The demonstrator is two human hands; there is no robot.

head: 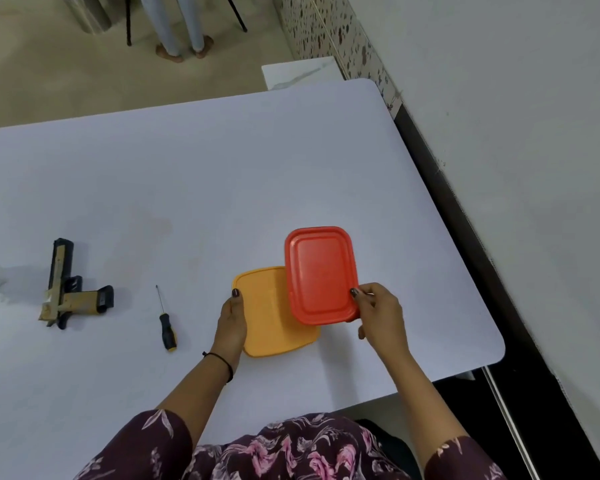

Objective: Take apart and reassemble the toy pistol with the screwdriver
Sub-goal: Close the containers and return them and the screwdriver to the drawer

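1. Red plastic: the red lid [321,273] is pinched at its near right edge between the thumb and fingers of the right hand [378,313]. It overlaps the far right corner of the yellow container [271,317].
2. The left hand [231,320] grips the container's left edge, thumb curled over the top.
3. The screwdriver [165,323] lies on the table [222,168] just left of the left hand. The toy pistol [63,289] lies further left, well apart and untouched.
4. Risk: such a shallow pinch may let the lid slip and clatter down. Once the pistol is opened, loose screws could roll off the smooth table unless kept in the container.
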